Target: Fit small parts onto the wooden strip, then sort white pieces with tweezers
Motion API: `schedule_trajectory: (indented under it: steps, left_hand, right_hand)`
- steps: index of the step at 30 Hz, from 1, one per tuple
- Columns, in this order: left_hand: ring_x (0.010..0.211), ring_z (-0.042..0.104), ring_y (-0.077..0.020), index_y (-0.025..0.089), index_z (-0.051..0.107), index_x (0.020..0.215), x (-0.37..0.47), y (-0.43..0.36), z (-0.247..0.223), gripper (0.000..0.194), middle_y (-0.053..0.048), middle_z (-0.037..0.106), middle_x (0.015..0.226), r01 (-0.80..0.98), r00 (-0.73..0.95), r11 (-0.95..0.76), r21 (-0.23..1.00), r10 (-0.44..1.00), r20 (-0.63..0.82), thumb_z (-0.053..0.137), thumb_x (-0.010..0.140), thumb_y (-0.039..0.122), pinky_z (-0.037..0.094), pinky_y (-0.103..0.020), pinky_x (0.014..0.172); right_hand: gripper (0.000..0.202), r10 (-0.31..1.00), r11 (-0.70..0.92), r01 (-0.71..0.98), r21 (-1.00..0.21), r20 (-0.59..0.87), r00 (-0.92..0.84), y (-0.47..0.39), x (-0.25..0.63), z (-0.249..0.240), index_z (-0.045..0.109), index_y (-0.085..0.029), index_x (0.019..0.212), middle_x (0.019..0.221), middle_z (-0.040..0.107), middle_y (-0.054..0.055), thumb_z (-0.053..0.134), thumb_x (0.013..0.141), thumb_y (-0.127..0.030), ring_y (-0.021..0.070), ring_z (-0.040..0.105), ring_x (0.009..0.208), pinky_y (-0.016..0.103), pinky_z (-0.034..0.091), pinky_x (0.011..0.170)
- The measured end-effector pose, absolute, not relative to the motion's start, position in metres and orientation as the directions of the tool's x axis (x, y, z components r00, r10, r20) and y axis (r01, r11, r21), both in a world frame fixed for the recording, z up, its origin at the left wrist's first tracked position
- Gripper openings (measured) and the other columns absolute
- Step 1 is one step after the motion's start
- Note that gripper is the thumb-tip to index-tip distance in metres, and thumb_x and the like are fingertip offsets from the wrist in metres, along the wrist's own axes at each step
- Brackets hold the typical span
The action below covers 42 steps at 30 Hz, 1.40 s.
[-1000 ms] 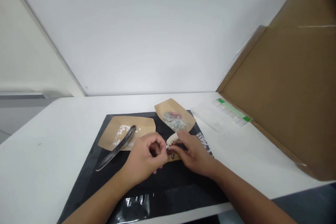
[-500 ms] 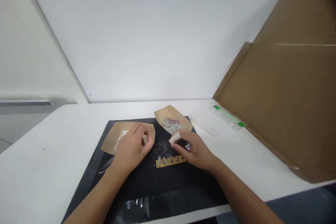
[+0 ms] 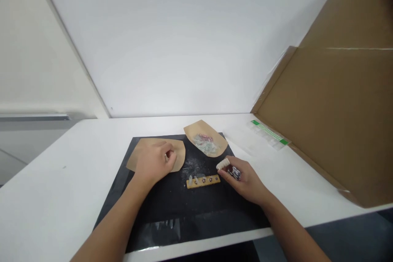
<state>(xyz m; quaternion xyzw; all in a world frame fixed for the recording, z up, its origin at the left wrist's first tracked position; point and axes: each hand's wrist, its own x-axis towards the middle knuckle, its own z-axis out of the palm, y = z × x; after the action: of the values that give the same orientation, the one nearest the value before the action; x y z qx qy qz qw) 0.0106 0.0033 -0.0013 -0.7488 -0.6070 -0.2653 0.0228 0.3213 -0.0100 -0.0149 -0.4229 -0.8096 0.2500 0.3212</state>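
My left hand [image 3: 155, 161] is over the left brown paper tray [image 3: 179, 151], its fingers curled into a closed pinch. Whatever lies between those fingertips, if anything, is hidden. My right hand [image 3: 245, 178] is closed around a small dark object with white markings [image 3: 234, 172], just right of the yellow strip. A white ribbed piece [image 3: 223, 164] shows at its index fingertip; whether it is a finger cover or part of the held object, I cannot tell. The yellow strip [image 3: 200, 184] carries several round metal studs, with clear nail-shaped pieces standing near its left end.
Behind the strip, another brown paper tray [image 3: 193, 130] holds crumpled clear and pinkish scraps. A black mat [image 3: 196, 217] lies beneath, on a white table [image 3: 55, 163]. Clear packaging with a green label [image 3: 270, 132] sits at the right, beside a large cardboard sheet [image 3: 337, 110].
My right hand has moved right, away from the strip, still closed on the dark object. My left hand stays over the left tray, fingers still curled. The whole view has shifted slightly.
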Motion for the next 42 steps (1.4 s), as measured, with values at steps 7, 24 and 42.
schedule_trajectory:
  steps: [7,24,42]
  left_hand:
    - [0.064,0.062,-0.0185,0.021,0.061,0.069,0.007,0.006,0.0,0.029,-0.002,0.07,0.069,0.935,0.054,-0.184,0.304,0.919,0.391,0.06,0.09,0.04,0.032,-0.028,0.057]
    - [0.074,0.066,-0.019,0.023,0.077,0.089,0.003,0.009,-0.01,0.021,-0.004,0.075,0.091,0.908,0.144,-0.279,0.312,0.908,0.393,0.061,0.097,0.033,0.04,-0.027,0.06]
    - [0.11,0.059,-0.0316,0.017,0.067,0.128,0.065,-0.028,-0.016,0.05,-0.011,0.074,0.107,0.592,0.577,-0.712,0.378,0.701,0.418,0.075,0.088,0.046,0.053,-0.047,0.094]
  right_hand:
    - [0.021,0.855,0.503,0.567,-0.652,0.279,-0.437,-0.01,0.321,-0.017,0.067,-0.021,0.09,0.081,0.068,0.002,0.061,0.1,-0.039,0.0175,0.063,0.073,0.029,0.049,0.069]
    - [0.016,0.823,0.539,0.526,-0.658,0.277,-0.496,-0.008,0.324,-0.017,0.07,-0.021,0.093,0.09,0.069,0.003,0.063,0.1,-0.034,0.0178,0.065,0.084,0.03,0.05,0.077]
    - [0.013,0.861,0.458,0.561,-0.69,0.188,-0.472,-0.015,0.328,-0.027,0.071,-0.023,0.091,0.086,0.069,0.001,0.065,0.099,-0.032,0.0184,0.063,0.081,0.031,0.049,0.075]
